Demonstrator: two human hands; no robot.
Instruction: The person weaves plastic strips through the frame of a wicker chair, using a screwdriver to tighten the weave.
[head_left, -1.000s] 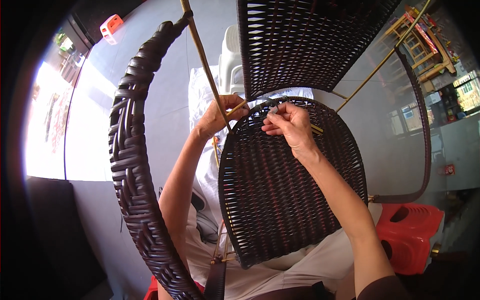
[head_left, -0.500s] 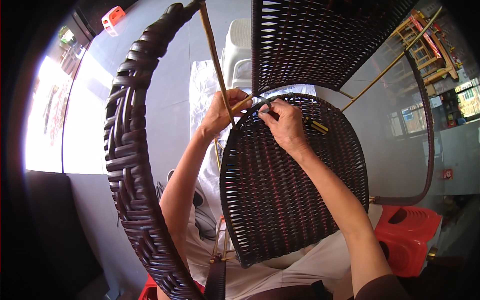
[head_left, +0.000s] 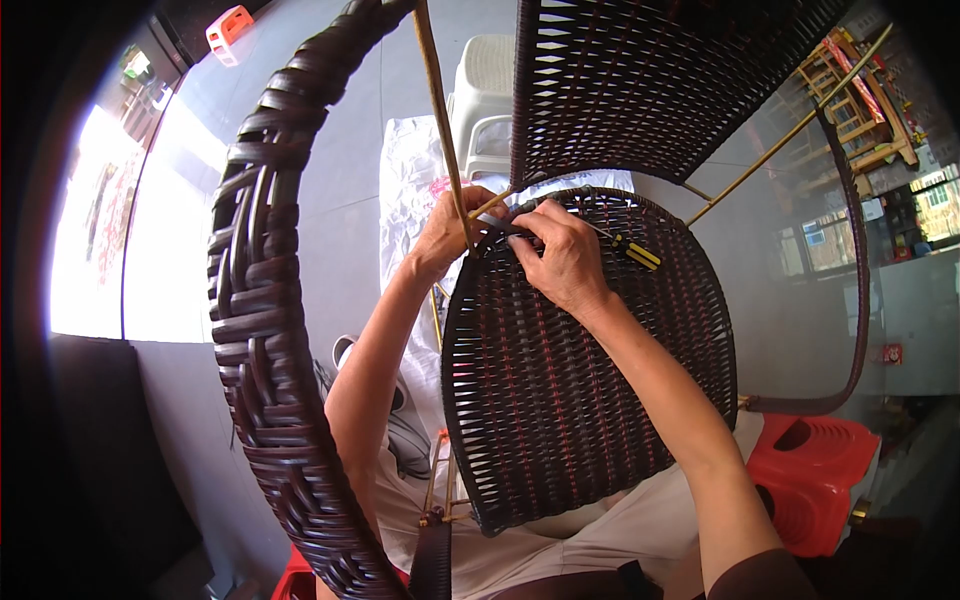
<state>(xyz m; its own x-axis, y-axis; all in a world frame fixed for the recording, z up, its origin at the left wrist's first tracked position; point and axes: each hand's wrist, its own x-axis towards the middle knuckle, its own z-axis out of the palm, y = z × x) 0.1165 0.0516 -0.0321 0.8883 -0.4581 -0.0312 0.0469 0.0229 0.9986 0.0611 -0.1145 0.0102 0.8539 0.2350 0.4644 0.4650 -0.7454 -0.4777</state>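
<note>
A dark wicker chair stands before me, its rounded woven seat (head_left: 590,400) over my lap and its woven backrest (head_left: 640,90) beyond. At the seat's far left rim, beside a bare metal frame rod (head_left: 441,110), my left hand (head_left: 452,232) pinches one end of a flat dark weaving strip (head_left: 497,222). My right hand (head_left: 565,255), fingers bent together, grips the same strip just to the right, over the rim. The fingertips partly hide where the strip meets the weave. A screwdriver (head_left: 636,252) with a yellow and black handle lies on the seat right of my right hand.
The thick woven armrest (head_left: 255,300) curves up close on my left; the other armrest (head_left: 858,260) is at the right. A white stool (head_left: 488,75) and a white sheet (head_left: 405,165) lie beyond. A red stool (head_left: 815,480) stands right, an orange one (head_left: 230,30) far left.
The strip stood up in a loop by my right fingers; now it stretches lower, between both hands. My right hand has shifted slightly left and down. The chair has moved slightly in view.
</note>
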